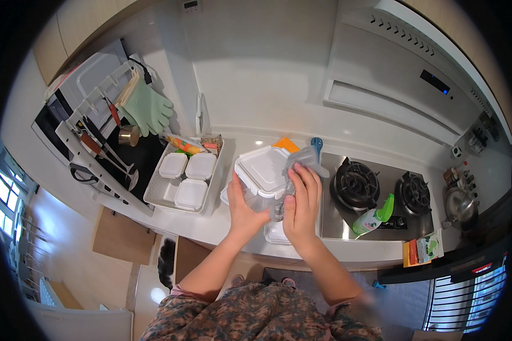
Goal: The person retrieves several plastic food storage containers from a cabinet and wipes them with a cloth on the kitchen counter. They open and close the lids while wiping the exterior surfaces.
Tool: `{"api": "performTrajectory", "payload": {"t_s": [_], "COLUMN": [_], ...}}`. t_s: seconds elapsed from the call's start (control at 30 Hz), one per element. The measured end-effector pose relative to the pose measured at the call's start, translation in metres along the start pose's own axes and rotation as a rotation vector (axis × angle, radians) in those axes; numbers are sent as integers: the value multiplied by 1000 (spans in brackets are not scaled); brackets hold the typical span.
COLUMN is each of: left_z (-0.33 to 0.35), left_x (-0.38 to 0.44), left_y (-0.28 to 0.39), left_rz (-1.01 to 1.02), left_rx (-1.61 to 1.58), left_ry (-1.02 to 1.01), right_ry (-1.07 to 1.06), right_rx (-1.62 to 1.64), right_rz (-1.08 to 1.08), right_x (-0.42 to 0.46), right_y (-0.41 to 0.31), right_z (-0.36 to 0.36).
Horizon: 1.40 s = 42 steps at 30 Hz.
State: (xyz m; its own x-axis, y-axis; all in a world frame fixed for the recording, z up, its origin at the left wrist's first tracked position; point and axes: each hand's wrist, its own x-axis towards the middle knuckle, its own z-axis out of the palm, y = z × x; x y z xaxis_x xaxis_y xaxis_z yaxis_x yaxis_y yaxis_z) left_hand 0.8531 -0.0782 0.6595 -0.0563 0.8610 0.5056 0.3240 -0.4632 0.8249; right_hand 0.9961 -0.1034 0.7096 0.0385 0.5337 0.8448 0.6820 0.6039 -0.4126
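Observation:
My left hand [244, 217] grips the near left side of a clear food container with a white clip lid [265, 168], held tilted above the counter. In my right hand [301, 204] is a grey cloth [289, 183], pressed against the container's right side. A translucent plastic piece [304, 158], perhaps a bag, sticks up beyond those fingers; I cannot tell whether it belongs to the cloth. Another white-lidded container [277, 233] lies on the counter below my hands. More white lid shows partly behind my left hand.
Left stands a white basket [153, 197] with several small white-lidded boxes [191, 194] and food packets. An orange cloth [286, 144] and a blue utensil [316, 145] lie behind the container. On the gas hob [330, 221] to the right is a green spray bottle [372, 217]. Utensils hang at left.

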Motion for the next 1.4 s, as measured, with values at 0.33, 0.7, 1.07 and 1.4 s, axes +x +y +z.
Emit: {"api": "performTrajectory", "payload": {"t_s": [0.33,0.7,1.07,1.4], "left_z": [-13,-18,-9,-19], "left_x": [-6,-8,12,3], "left_y": [19,12,26,15], "left_rz": [-35,-439,-456,-374], "left_rx": [-213,-576,-906,-796], "left_ry": [-36,-48,52,-180], "right_ry": [-190,75,-273,-256], "right_rx": [-80,3,-257,1237], "right_rz": [-499,218,-194,912], "right_x": [34,19,-53,31], "right_y": [-2,75,-28,49], "right_z": [-16,-38,16,3]}}
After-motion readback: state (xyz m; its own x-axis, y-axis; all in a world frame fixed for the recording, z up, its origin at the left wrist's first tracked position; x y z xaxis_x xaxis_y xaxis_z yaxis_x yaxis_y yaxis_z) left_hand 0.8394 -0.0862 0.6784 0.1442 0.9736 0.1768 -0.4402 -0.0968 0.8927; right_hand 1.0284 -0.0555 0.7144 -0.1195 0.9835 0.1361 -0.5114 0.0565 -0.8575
